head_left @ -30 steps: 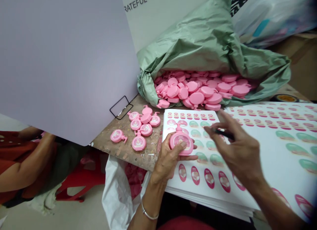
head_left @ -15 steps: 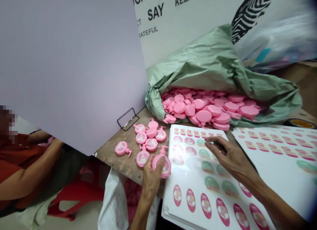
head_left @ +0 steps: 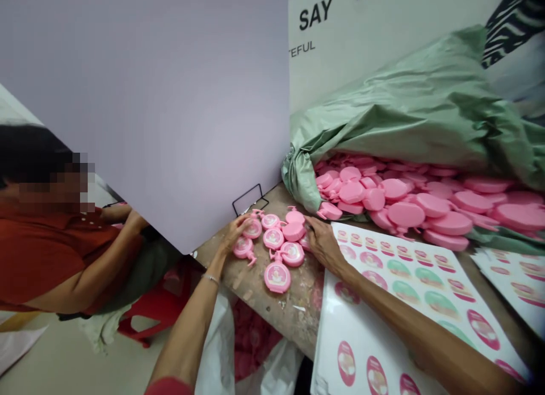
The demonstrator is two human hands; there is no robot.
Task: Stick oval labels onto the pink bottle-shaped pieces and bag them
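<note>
Both hands have left the white label sheet (head_left: 395, 281) for the worn wooden bench (head_left: 293, 310) below the folded-open green plastic sack (head_left: 417, 111). The open left hand (head_left: 234, 236) and open right hand (head_left: 324, 244) rest, ungripping, at the pink bottle-shaped plastic pieces (head_left: 276, 277), grouped within easy reach.

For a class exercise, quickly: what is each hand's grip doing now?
Left hand: open, over a pink bottle-shaped piece, holding nothing visibly.
Right hand: open, fingertips at another pink bottle-shaped piece, holding nothing visibly.
</note>
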